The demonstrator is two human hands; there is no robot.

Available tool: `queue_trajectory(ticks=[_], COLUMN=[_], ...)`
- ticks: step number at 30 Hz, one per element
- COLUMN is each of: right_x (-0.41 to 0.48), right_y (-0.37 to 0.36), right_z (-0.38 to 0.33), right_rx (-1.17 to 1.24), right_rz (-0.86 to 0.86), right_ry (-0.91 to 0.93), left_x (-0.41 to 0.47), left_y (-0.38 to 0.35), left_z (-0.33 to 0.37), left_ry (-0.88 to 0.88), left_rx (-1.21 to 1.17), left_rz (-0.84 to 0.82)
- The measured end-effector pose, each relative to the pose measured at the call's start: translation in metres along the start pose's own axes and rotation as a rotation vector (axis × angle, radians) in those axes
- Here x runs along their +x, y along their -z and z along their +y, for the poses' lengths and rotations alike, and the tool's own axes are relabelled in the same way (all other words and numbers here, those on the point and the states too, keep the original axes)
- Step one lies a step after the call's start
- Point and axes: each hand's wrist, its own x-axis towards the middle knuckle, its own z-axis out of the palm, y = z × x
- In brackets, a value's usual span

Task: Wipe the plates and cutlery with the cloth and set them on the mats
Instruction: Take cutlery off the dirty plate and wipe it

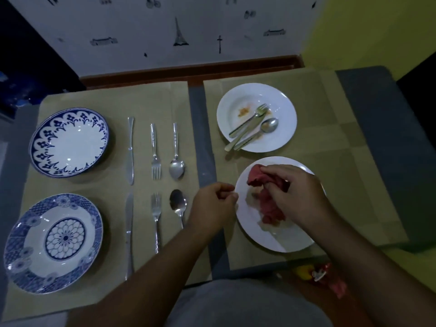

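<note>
- Near white plate point(259, 237), on the right mat point(354, 173): the left hand point(214, 204) pinches its rim with its fingers.
- The right hand point(297, 197) has its fingers clamped on the red cloth point(269, 208), which lies on the plate.
- Hard wiping could skid the plate off the mat.

Looks like somebody's home dining corner tbh. There's wallpaper point(179, 31) with little Eiffel Tower drawings, a yellow-green wall point(377, 31) next to it, and a worktop point(200, 128) laid with brown mats point(106, 100), patterned plates point(68, 142) and cutlery point(154, 149) in neat rows.
</note>
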Motion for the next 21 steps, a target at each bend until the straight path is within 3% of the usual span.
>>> queue_trajectory(ticks=[7,17,21], right_x=[-0.022,-0.048,-0.058], right_y=[0.043,0.060,0.063], right_z=[0.046,0.068,0.066], right_rx=[0.057,-0.066,-0.075], right_rz=[0.057,0.108,0.146], right_ry=[-0.123,-0.126,-0.137], left_x=[-0.029,-0.043,-0.038], left_y=[-0.055,-0.102,-0.122], left_z=[0.014,0.023,0.023], left_ry=[0.199,0.524,0.602], left_rx=[-0.178,-0.465,-0.486], left_rz=[-0.118,-0.314,-0.285])
